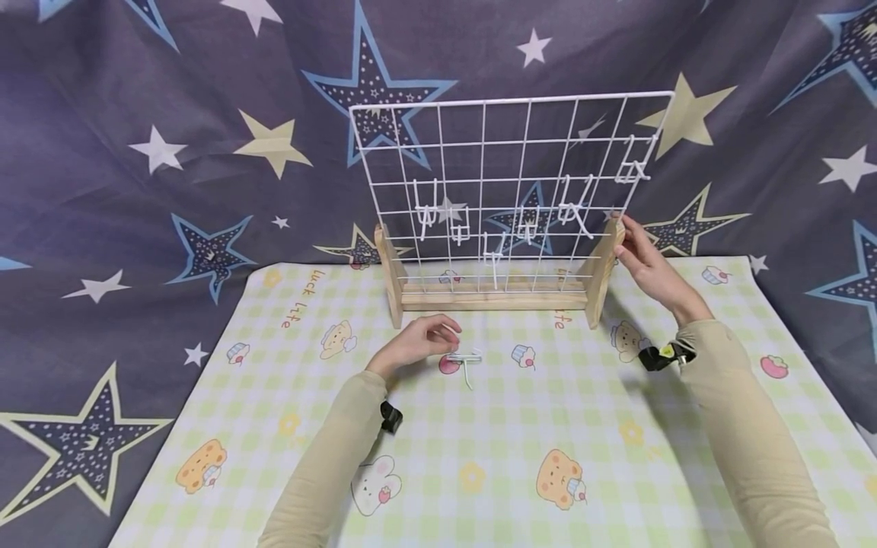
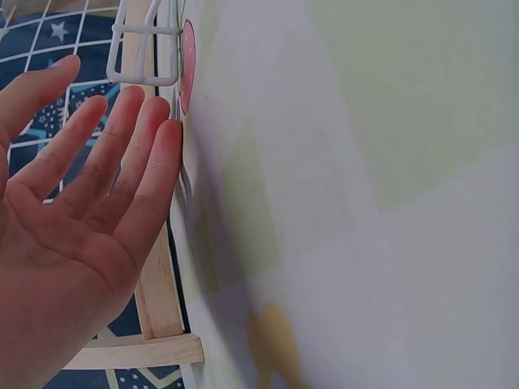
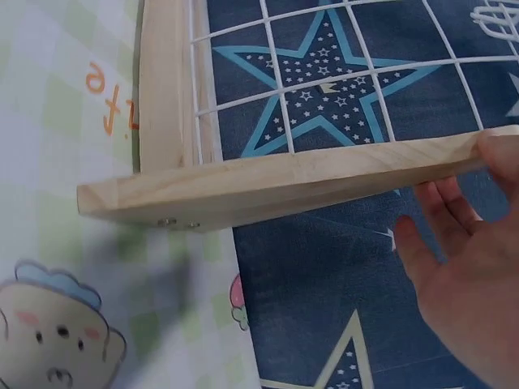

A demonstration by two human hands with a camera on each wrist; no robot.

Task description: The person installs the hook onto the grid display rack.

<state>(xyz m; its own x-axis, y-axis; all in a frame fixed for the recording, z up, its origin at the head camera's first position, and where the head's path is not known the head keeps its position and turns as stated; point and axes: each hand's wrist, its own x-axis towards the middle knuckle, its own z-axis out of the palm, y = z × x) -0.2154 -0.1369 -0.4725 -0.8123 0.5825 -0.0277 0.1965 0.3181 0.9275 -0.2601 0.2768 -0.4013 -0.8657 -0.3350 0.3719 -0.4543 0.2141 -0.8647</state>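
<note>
A white wire grid rack (image 1: 483, 142) stands upright in a wooden base, with several white hooks hanging on it. My right hand (image 1: 647, 270) grips the wooden side post (image 1: 603, 274) near its top; in the right wrist view the thumb lies on the post's edge. My left hand (image 1: 421, 340) is low over the table in front of the rack, fingers loosely extended and holding nothing. Just beyond its fingertips a loose white wire hook (image 1: 467, 359) lies on the tablecloth. In the left wrist view this hook (image 2: 144, 79) appears above the fingers; whether they touch cannot be told.
The checked tablecloth (image 1: 479, 434) has printed bears and cupcakes. Behind the rack hangs a dark star-patterned curtain (image 1: 205, 152). A wooden crossbar (image 1: 493, 301) joins the rack's two side posts at the bottom.
</note>
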